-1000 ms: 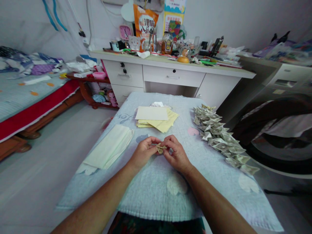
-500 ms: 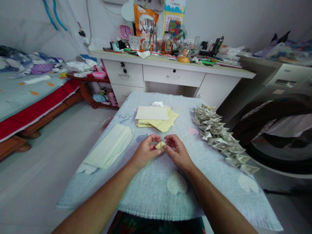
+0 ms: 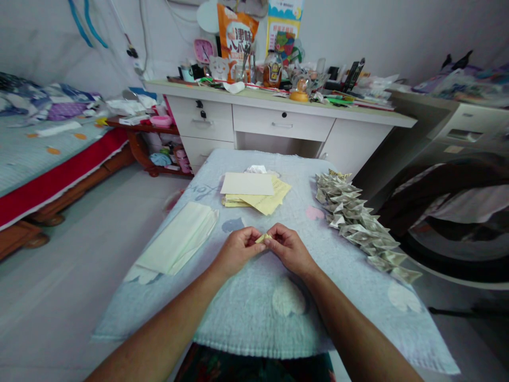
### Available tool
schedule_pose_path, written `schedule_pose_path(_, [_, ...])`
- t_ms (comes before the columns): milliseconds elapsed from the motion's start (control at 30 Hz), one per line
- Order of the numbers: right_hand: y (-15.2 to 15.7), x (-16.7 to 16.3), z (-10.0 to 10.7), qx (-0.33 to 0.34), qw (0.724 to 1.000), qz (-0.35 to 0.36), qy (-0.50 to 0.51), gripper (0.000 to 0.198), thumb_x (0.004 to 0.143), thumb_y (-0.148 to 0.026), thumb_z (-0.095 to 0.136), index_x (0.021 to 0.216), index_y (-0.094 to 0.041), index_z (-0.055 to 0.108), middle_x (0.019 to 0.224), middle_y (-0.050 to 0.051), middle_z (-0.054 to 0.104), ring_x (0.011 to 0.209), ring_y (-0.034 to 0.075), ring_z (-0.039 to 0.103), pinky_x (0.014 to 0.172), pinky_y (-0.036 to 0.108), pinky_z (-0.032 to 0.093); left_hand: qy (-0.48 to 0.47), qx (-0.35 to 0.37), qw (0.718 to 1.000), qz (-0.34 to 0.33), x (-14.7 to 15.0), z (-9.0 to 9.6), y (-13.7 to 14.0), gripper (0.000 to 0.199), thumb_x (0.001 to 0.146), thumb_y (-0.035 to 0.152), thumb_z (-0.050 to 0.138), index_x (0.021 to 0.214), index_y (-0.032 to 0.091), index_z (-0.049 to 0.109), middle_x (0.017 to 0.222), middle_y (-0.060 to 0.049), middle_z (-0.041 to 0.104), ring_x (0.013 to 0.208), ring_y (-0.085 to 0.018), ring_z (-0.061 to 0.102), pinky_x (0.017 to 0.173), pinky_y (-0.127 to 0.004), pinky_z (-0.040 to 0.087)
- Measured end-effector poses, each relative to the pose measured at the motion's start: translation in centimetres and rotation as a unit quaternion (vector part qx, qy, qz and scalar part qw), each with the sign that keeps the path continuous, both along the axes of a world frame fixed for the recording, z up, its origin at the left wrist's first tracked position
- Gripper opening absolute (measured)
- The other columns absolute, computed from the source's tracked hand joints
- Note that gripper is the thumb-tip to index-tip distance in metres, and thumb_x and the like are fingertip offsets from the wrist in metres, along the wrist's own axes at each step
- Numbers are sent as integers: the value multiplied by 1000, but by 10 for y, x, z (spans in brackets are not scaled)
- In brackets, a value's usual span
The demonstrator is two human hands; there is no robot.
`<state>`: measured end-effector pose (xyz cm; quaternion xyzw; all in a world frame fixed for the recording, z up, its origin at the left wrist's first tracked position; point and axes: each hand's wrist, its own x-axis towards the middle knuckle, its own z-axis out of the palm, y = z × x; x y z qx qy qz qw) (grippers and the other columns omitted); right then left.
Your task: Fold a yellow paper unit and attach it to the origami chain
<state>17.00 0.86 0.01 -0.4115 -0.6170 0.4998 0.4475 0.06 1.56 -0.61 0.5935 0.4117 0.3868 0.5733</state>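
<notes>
A small folded piece of yellow paper [image 3: 262, 239] is pinched between my two hands over the middle of the cloth-covered table. My left hand [image 3: 240, 246] is closed on its left side, thumb and fingers together. On the other side my right hand [image 3: 288, 245] grips it the same way, and the fingers partly hide the paper. Beyond the hands lies a stack of yellow sheets [image 3: 274, 199] with a white card [image 3: 246, 184] on top. Pale folded paper [image 3: 178, 239] rests to the left. Rows of folded paper pieces [image 3: 353, 223] run along the right side.
Light blue cloth [image 3: 246, 318] covers the table. Behind it stands a white desk [image 3: 284, 124] crowded with jars, a pink clock [image 3: 203, 51] and an orange bag [image 3: 236, 34]. A bed [image 3: 59, 154] is at left, a washing machine [image 3: 469, 127] at right. Crumpled white paper [image 3: 256, 169] lies behind the card.
Fingers of both hands have closed in around the yellow paper, which now shows as a flatter, narrower shape. The stack and the rows of folded pieces stay where they were.
</notes>
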Motion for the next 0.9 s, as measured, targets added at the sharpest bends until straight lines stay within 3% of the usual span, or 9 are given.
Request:
schedule_pose_path(167, [-1, 0, -2, -4, 1000, 17, -10, 29, 82, -46, 63, 80, -18, 56, 70, -1, 55, 65, 12, 50, 63, 24, 43, 22, 3, 1000, 4, 0, 4, -1, 26, 73, 38, 71, 71, 14, 59, 65, 3, 58, 60, -9, 51, 57, -21, 38])
schedule_pose_path(400, [-2, 1, 1, 8, 999, 15, -34, 28, 85, -44, 60, 78, -17, 59, 70, 0, 59, 66, 12, 53, 64, 25, 44, 45, 2, 999, 1, -1, 4, -2, 25, 73, 34, 70, 68, 14, 58, 62, 3, 57, 57, -9, 50, 54, -21, 36])
schedule_pose_path(567, [-2, 1, 2, -11, 1000, 21, -15, 30, 84, -46, 61, 78, -16, 60, 70, 1, 62, 65, 13, 56, 64, 26, 46, 26, -8, 999, -19, -1, 9, -3, 23, 76, 36, 67, 72, 14, 57, 69, -1, 64, 63, -12, 59, 58, -23, 42])
schedule_pose_path(733, [1, 0, -4, -22, 999, 20, -21, 29, 84, -45, 60, 78, -17, 57, 68, 0, 61, 63, 12, 56, 62, 25, 45, -7, -14, 1000, -2, 0, 7, -4, 24, 81, 32, 62, 96, 19, 50, 67, 2, 65, 60, -13, 63, 57, -22, 44])
schedule_pose_path(900, [0, 3, -3, 13, 996, -17, -89, 19, 82, -29, 60, 93, -21, 48, 67, -5, 54, 58, 11, 51, 54, 22, 39, 64, 51, 997, 13, -1, -3, -4, 13, 83, 24, 55, 95, 21, 53, 59, 6, 58, 52, -10, 55, 52, -20, 36])
